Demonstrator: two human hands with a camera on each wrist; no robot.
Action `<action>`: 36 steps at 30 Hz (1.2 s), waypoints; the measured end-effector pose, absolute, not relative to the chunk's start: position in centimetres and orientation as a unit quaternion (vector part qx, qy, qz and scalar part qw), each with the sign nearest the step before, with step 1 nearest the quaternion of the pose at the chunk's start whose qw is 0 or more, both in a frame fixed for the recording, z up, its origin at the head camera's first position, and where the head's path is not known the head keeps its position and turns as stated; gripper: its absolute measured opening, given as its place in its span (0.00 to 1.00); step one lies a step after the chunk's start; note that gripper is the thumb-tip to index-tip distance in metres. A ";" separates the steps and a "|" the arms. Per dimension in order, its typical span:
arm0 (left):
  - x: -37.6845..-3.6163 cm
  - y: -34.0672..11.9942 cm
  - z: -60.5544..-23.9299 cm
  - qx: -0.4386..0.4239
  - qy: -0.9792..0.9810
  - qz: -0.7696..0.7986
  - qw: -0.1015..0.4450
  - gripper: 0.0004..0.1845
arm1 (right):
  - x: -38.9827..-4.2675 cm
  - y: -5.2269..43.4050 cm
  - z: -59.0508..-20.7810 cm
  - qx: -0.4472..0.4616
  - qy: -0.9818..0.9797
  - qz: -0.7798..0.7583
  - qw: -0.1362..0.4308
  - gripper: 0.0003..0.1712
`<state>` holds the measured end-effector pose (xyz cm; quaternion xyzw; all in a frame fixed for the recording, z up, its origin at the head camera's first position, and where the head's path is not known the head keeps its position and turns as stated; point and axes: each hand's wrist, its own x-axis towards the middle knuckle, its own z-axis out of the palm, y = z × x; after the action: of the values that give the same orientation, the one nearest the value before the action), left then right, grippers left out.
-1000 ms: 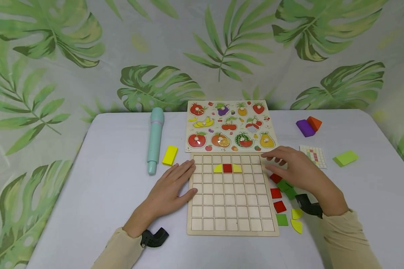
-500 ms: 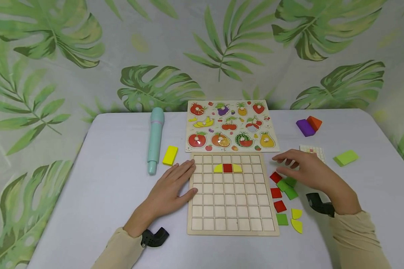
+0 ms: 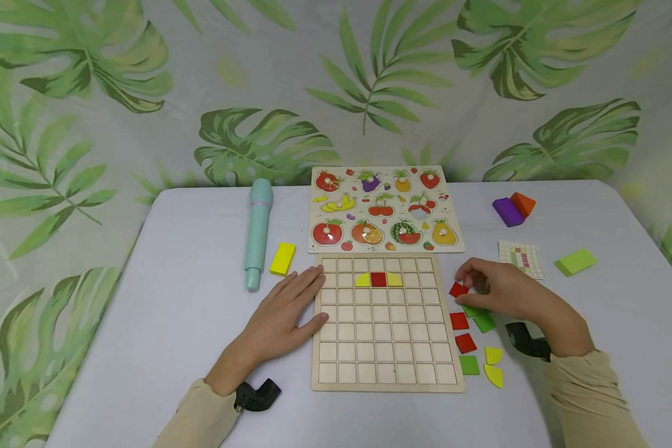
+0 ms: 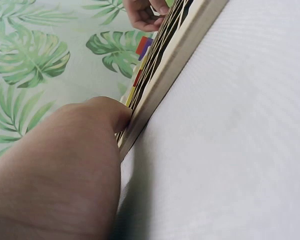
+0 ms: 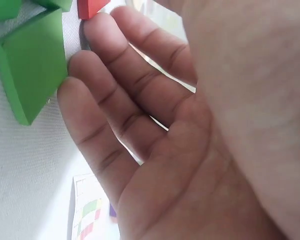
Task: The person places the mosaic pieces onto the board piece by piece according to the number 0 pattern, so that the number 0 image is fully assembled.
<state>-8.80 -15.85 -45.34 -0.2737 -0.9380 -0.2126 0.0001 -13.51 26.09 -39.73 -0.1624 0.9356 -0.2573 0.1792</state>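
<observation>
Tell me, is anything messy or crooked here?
Only a little. The loose tiles beside the grid board lie scattered at odd angles, like the green tile by the right hand. Nothing looks spilled or broken.

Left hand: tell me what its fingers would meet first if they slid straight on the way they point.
Probably the fruit peg puzzle board; the left hand lies flat along the wooden grid board's left edge, fingers pointing up-right.

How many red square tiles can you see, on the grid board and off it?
4. One sits in the grid board, second row, between two yellow pieces. Three lie right of the board: one at the right hand's fingertips, two nearer. The hand may hide more.
</observation>
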 end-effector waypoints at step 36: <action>-8.7 -15.8 -45.1 -0.272 -0.938 -0.214 -0.002 0.39 | -12.9 23.2 -40.4 -0.238 0.928 -0.278 0.072 0.18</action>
<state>-8.74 -15.80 -45.13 -0.2720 -0.9382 -0.2139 -0.0021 -12.95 23.19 -40.38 -0.2381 0.9278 -0.2779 0.0722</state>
